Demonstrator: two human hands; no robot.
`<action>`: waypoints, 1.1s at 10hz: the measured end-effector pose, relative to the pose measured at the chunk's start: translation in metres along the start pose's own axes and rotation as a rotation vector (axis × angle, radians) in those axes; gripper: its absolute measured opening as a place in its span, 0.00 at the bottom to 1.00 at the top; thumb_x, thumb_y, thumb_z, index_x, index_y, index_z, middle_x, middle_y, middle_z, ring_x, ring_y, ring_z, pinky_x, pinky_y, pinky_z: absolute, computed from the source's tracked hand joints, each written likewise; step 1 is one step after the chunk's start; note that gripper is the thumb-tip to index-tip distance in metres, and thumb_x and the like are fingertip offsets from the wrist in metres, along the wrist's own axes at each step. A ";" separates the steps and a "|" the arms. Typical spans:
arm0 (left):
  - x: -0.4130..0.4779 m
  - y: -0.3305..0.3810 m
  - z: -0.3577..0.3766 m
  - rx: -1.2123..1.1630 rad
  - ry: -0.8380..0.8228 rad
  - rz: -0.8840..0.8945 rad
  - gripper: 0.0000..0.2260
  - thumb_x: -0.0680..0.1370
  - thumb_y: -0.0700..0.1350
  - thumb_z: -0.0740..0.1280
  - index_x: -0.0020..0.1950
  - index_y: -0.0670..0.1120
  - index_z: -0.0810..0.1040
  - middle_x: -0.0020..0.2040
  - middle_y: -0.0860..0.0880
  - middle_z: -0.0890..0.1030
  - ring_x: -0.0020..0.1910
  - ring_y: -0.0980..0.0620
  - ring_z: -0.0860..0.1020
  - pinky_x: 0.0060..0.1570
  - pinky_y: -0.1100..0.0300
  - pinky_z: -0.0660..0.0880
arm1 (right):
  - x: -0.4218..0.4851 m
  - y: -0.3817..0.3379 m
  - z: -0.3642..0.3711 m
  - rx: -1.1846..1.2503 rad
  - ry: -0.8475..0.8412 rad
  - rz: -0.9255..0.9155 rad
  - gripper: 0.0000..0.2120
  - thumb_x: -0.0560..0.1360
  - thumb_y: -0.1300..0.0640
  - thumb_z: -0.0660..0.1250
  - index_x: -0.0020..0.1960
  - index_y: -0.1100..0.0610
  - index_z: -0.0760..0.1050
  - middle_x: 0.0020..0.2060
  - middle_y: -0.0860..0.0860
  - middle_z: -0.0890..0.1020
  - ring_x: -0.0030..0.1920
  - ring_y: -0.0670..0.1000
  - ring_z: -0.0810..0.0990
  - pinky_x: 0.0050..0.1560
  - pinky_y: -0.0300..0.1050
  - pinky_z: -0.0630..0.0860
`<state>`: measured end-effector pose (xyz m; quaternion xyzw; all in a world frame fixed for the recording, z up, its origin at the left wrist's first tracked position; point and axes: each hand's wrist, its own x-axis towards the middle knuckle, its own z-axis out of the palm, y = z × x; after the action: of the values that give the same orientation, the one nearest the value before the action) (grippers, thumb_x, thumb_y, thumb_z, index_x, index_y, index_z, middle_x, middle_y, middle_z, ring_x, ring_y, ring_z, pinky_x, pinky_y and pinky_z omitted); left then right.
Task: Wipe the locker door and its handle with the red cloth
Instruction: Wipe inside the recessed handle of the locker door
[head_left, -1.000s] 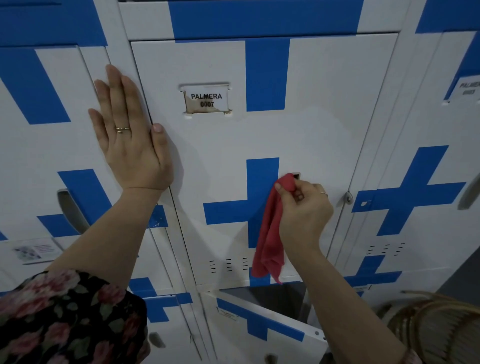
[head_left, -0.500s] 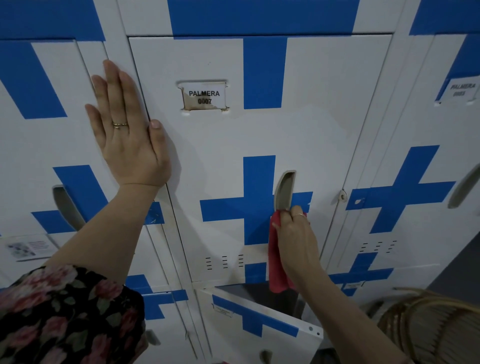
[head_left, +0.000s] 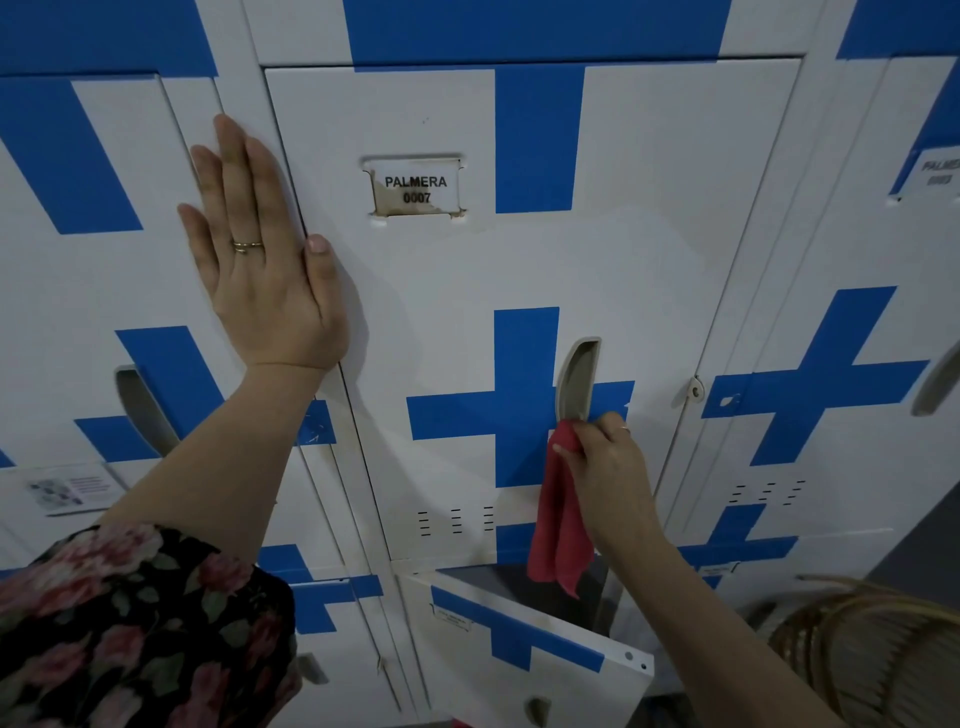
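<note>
The white locker door (head_left: 649, 234) with blue crosses carries a label reading PALMERA 0007. Its grey recessed handle (head_left: 575, 379) sits at the middle right of the door. My right hand (head_left: 610, 467) grips the red cloth (head_left: 558, 525) just below the handle's lower end, and the cloth hangs down over the door's bottom edge. My left hand (head_left: 260, 254) lies flat with straight fingers on the seam between this door and the locker to the left.
A lower locker door (head_left: 524, 654) stands ajar below, swung outward. Shut lockers flank both sides. A small latch (head_left: 695, 388) sits on the right frame. A wicker chair (head_left: 872, 654) is at the bottom right.
My right hand slid the cloth down from the top of the handle to just below it, uncovering the handle. My left hand stayed put.
</note>
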<state>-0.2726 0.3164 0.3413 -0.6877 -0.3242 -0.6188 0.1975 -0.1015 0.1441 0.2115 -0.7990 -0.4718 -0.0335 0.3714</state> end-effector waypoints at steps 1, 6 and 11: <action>0.000 0.000 0.000 -0.003 -0.003 0.001 0.27 0.79 0.49 0.46 0.73 0.35 0.55 0.73 0.33 0.58 0.73 0.38 0.53 0.71 0.57 0.39 | 0.000 -0.012 0.004 -0.088 0.020 0.031 0.10 0.76 0.63 0.56 0.56 0.62 0.69 0.53 0.58 0.69 0.51 0.57 0.71 0.47 0.45 0.67; 0.000 -0.001 0.001 0.007 -0.005 -0.006 0.27 0.79 0.50 0.45 0.73 0.35 0.55 0.73 0.34 0.58 0.73 0.38 0.53 0.71 0.57 0.39 | 0.005 -0.009 -0.001 -0.097 -0.046 0.028 0.13 0.78 0.58 0.56 0.60 0.62 0.67 0.55 0.57 0.70 0.53 0.53 0.72 0.54 0.44 0.70; 0.001 -0.001 0.001 0.006 0.001 -0.004 0.27 0.78 0.50 0.45 0.73 0.35 0.55 0.73 0.34 0.58 0.73 0.38 0.53 0.71 0.56 0.39 | -0.003 0.021 -0.006 0.251 0.011 0.005 0.10 0.73 0.61 0.65 0.54 0.61 0.75 0.46 0.51 0.75 0.46 0.47 0.72 0.48 0.35 0.71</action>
<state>-0.2727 0.3176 0.3416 -0.6863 -0.3272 -0.6186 0.1983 -0.0848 0.1316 0.2026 -0.7472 -0.4682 0.0227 0.4711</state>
